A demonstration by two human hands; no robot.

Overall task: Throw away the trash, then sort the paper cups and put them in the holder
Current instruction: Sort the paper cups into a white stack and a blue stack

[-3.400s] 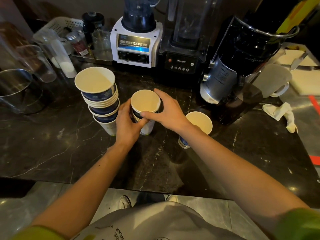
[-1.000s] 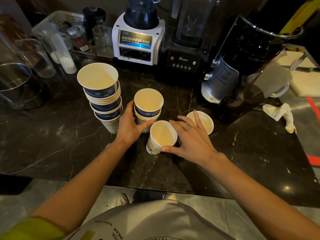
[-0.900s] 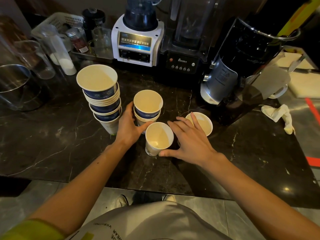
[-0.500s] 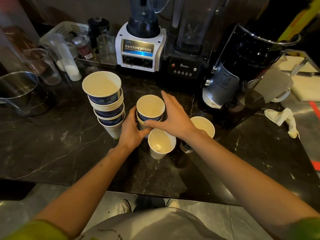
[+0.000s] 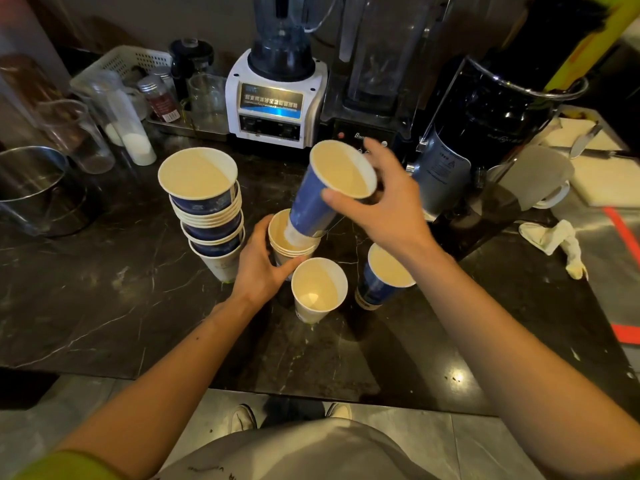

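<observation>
On the dark counter (image 5: 104,306), our right hand (image 5: 388,209) grips a blue cup (image 5: 318,202) by its rim, tilted, w/ its base in the short stack (image 5: 289,245) our left hand (image 5: 261,268) clasps. Tall stack (image 5: 207,209) at 9 o'clock; loose white cup (image 5: 318,289) at 6, blue one (image 5: 382,278) at 4. Blenders (image 5: 277,98) crowd 12; crumpled tissue (image 5: 554,240) at 3.

dark marble counter (image 5: 104,306), grey tiled floor (image 5: 433,434)

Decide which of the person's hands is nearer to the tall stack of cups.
Left. The left hand steadies a short stack just right of the tall stack of cups; the right hand holds a blue cup farther right.
</observation>
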